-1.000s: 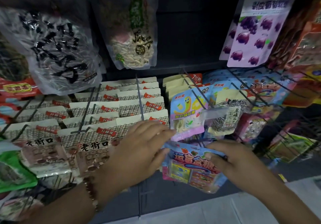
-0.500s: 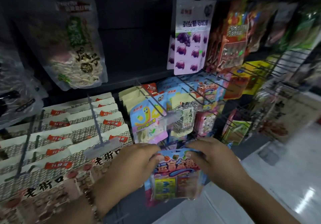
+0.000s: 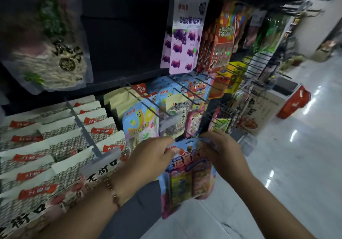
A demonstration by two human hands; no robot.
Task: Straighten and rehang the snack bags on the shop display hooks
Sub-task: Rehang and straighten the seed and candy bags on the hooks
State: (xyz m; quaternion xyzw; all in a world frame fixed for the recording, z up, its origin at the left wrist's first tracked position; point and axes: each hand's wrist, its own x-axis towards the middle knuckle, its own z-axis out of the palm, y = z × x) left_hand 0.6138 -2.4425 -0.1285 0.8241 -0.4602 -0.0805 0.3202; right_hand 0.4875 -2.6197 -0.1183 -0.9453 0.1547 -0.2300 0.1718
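A blue and pink snack bag (image 3: 187, 179) hangs between my hands, below the lower row of wire display hooks (image 3: 148, 105). My left hand (image 3: 149, 157) pinches its top left corner. My right hand (image 3: 222, 151) pinches its top right corner, just under the hook tips. The bag's hang hole shows at its top edge, and I cannot tell whether it is on a hook. A blue bag with a yellow worm (image 3: 140, 123) hangs right behind it.
White bags with red labels (image 3: 61, 142) fill the hooks at left. A purple grape bag (image 3: 185, 33) and a clear noodle bag (image 3: 50, 47) hang above. Several bare hooks (image 3: 246, 68) jut out at right. A red bin (image 3: 294, 99) stands on the white floor.
The view has swung right and closer. Both hands have shifted up to the bag's top corners and raised it toward the hook tips.
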